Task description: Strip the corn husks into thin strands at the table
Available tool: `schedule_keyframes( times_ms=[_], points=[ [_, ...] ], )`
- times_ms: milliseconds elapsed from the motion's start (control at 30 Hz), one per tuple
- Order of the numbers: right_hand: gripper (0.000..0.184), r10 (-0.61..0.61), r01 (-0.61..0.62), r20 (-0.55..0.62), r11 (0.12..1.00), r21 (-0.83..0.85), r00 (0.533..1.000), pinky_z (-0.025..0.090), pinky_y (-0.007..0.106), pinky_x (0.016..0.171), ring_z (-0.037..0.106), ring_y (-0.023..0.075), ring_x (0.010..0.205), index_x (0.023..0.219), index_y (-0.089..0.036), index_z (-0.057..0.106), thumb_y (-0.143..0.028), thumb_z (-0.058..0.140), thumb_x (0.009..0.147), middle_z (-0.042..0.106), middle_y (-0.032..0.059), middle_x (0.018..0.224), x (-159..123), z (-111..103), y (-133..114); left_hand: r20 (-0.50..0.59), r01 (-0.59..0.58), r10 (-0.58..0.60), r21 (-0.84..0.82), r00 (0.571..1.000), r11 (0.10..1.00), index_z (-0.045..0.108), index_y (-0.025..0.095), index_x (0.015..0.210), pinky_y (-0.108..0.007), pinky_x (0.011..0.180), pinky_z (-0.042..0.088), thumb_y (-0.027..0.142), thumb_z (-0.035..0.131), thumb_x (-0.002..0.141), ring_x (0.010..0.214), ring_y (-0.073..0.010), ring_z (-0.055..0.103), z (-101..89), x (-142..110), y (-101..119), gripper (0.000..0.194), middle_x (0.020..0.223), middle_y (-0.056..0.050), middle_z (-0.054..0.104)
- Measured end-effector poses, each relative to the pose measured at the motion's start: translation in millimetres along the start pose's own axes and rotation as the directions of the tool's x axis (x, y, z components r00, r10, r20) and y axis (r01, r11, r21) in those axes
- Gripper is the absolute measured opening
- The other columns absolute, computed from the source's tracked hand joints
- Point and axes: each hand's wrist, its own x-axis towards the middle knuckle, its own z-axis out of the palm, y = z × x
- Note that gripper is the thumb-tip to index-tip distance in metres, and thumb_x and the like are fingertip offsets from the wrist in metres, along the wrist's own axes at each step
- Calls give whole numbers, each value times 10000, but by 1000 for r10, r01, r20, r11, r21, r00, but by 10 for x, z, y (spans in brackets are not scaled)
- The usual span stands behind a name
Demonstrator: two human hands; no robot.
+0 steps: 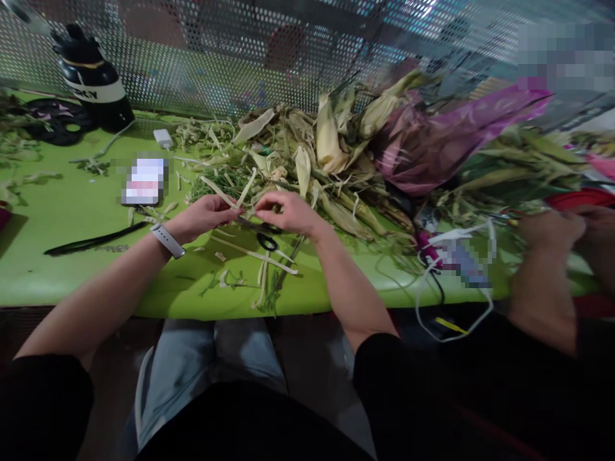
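Observation:
My left hand [214, 212], closed, pinches pale strips of corn husk [246, 189] that fork upward in a V from the fingertips. Close beside it, my right hand [289, 213] has thumb and fingers pressed together near the strips' lower end; whatever lies between them is too small to make out. Black-handled scissors [266, 241] lie just below the right hand, partly covered by it. More pale strips [257, 254] are scattered on the green table cover [168, 288] in front of me. Behind both hands rises a heap of dried corn husks [331, 144], with thin green stems [218, 184] at its left.
Left of the hands are a phone [144, 181], a white charger plug [163, 138], a black strap [93, 239] and a dark bottle [93, 83]. A pink plastic bag [423, 150] rests on the husks. At right, another person's hands [552, 227] work near a white cable [420, 301].

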Motion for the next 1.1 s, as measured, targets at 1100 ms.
schedule_keyframes(
  times_ms=[1100],
  points=[
    [264, -101, 161, -389, 979, 125, 916, 461, 376, 993, 572, 180, 1040, 886, -213, 695, -436, 557, 915, 600, 55, 1028, 88, 486, -91, 305, 84, -64, -52, 950, 995, 617, 148, 637, -219, 497, 323, 521, 639, 829, 515, -78, 418, 267, -78, -36, 420, 585, -12, 533]
  ],
)
